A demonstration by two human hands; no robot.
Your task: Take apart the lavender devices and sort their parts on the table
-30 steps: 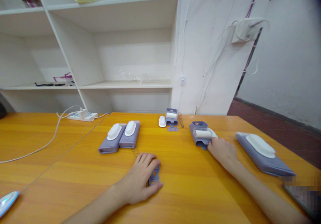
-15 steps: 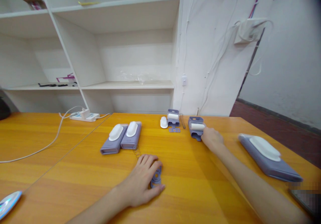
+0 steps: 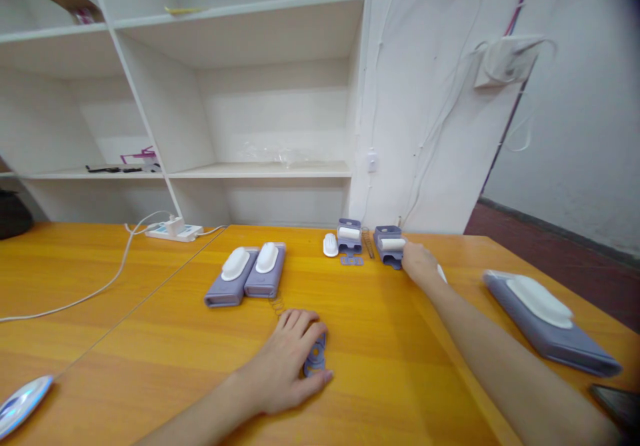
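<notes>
Left hand [image 3: 287, 364], loosely open, partly covering flat purple part [image 3: 321, 359]; right hand [image 3: 419, 264] against purple roller case [image 3: 389, 257], grip unclear.

Left grip [image 3: 286, 367] arched (palm down), right grip [image 3: 419, 263] outstretched.

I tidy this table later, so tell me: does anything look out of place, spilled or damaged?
Nothing looks spilled or visibly damaged. The thin wire coil just beyond the left hand looks slightly stray, lying loose between that hand and the two paired purple cases.
</notes>
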